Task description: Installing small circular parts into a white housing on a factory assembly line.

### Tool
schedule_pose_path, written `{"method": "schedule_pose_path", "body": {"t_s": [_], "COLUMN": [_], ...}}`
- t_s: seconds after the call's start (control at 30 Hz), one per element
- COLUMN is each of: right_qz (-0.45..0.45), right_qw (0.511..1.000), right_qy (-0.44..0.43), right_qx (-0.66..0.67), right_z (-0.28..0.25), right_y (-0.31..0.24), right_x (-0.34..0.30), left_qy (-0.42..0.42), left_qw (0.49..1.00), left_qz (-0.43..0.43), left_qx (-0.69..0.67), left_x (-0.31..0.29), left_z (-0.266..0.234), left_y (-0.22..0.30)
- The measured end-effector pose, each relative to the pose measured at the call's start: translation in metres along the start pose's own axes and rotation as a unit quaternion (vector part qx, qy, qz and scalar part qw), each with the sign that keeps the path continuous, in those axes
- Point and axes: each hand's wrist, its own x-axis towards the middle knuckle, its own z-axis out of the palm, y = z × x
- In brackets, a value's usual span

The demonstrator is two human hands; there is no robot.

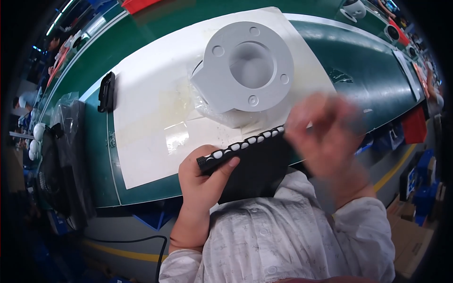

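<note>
My left hand [203, 177] grips the left end of a flat black panel [257, 172], thumb on the near face. Along the panel's upper edge runs a row of several white oval pieces [252, 140] set in black openings. The panel is tilted at the table's front edge, against my lap. At its right end, my right hand [325, 127] is raised and smeared by motion; whether its fingers hold anything does not show. Beyond the panel, a light grey round housing [214, 66] with a large central opening rests on clear plastic wrap [226, 118].
A white sheet [146, 122] covers much of the green table [358, 56]. A black plastic part [107, 92] lies by its left edge. Dark plastic-wrapped items [71, 151] are at the far left. A red bin [414, 126] and cardboard boxes [413, 236] are at the right.
</note>
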Motion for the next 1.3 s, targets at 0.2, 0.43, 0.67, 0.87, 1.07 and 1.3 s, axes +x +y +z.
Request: {"method": "schedule_pose_path", "body": {"t_s": [0.2,0.43,0.67,0.87,1.07,1.3], "right_qz": [0.078,0.146,0.056,0.062,0.172,0.085], "right_qw": [0.993,0.979,0.902,0.977,0.974,0.980], "right_qy": [0.031,-0.112,-0.304,-0.091,-0.147,-0.172], "right_qx": [0.084,-0.092,-0.302,-0.182,-0.019,-0.048], "right_z": [-0.010,-0.022,-0.032,-0.014,0.001,0.002], "right_y": [0.002,-0.015,-0.038,-0.035,-0.031,-0.030], "right_x": [0.090,0.104,0.107,0.111,0.111,0.111], "left_qy": [0.000,-0.021,-0.043,-0.028,-0.027,-0.038], "left_qw": [0.999,0.998,0.993,0.996,0.997,0.997], "left_qz": [0.032,0.041,0.088,0.042,0.043,0.042], "left_qx": [0.035,0.044,0.059,0.074,0.060,0.059], "left_x": [0.001,0.000,0.001,-0.001,-0.001,-0.002], "left_z": [-0.002,-0.005,-0.007,-0.007,-0.007,-0.008], "left_y": [0.000,-0.001,-0.004,-0.003,-0.002,-0.001]}}
